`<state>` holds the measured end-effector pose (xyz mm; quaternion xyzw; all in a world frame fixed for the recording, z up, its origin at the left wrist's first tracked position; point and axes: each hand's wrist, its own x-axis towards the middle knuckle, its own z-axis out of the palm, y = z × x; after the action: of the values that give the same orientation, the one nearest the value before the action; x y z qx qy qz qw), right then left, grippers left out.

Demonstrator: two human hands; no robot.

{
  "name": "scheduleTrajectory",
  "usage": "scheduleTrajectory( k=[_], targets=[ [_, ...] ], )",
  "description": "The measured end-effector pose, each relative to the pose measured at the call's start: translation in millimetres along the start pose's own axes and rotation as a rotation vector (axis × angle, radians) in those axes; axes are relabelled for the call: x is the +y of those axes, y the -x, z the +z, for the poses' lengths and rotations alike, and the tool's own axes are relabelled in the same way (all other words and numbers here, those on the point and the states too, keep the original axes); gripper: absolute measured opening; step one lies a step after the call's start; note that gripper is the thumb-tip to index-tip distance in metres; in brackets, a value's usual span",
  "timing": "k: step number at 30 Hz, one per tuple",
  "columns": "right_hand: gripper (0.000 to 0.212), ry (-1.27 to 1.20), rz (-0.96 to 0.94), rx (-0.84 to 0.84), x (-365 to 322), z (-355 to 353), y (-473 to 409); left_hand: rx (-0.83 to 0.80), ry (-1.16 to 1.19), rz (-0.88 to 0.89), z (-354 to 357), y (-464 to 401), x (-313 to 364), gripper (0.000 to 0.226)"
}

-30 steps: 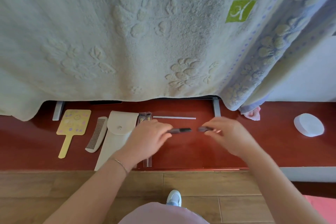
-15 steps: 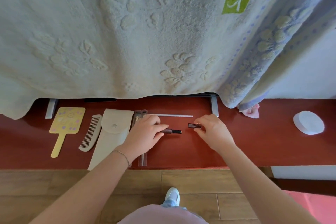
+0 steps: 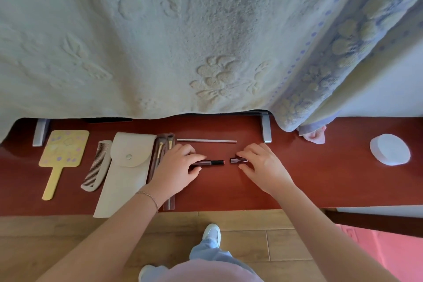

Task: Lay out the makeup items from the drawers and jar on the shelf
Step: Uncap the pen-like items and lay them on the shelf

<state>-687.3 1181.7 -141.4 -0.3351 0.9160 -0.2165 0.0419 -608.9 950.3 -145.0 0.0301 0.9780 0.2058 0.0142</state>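
On the red shelf point(image 3: 309, 181) my left hand point(image 3: 176, 169) pinches the base of an uncapped dark lipstick point(image 3: 211, 162) that lies flat, tip pointing right. A short gap to its right, my right hand point(image 3: 263, 165) pinches the lipstick's dark cap point(image 3: 237, 160) against the shelf. Behind them lies a thin grey pencil point(image 3: 206, 141). Left of my left hand are makeup brushes point(image 3: 161, 149) in a dark sleeve, a beige snap pouch point(image 3: 128, 167), a comb point(image 3: 97, 166) and a yellow hand mirror point(image 3: 61, 155).
A large pale towel point(image 3: 183, 41) hangs over the back, hiding what stands behind the shelf. A round white lid or puff point(image 3: 390, 149) lies at the far right, a pink cloth point(image 3: 312, 138) under the towel's edge. Wood floor and my shoe point(image 3: 212, 233) are below.
Both hands lowered the two lipstick parts onto the shelf, and the gap between lipstick and cap stayed small. The camera tilted slightly downward.
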Motion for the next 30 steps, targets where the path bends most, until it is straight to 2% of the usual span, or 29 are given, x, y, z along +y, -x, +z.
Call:
scheduleTrajectory(
  k=[5,9,14,17,21,26,28,30],
  targets=[
    [0.021,-0.095,0.02,0.103,-3,-10,-11,0.075,-0.012,0.029,-3,1,-4,0.043],
    [0.02,-0.086,0.009,0.098,-10,-6,-39,0.186,0.02,-0.018,-9,-17,-8,0.035],
    [0.019,0.009,-0.014,-0.015,-14,8,-62,0.061,-0.006,-0.06,-9,-48,-5,0.022],
    [0.016,0.017,-0.001,-0.041,-12,12,-65,0.007,-0.023,-0.082,-5,-55,-1,0.024],
    [0.009,0.002,-0.014,-0.031,-7,14,-66,0.045,-0.027,-0.041,-3,-57,-1,0.011],
    [0.004,0.01,-0.064,0.024,-8,1,-64,0.103,-0.058,0.105,-9,-58,0,0.003],
    [0.004,0.024,-0.114,0.063,-8,-6,-63,0.143,-0.092,0.168,-14,-58,0,0.024],
    [0.009,0.055,-0.163,0.095,-9,-12,-60,0.169,-0.119,0.211,-21,-56,3,0.03]
  ],
)
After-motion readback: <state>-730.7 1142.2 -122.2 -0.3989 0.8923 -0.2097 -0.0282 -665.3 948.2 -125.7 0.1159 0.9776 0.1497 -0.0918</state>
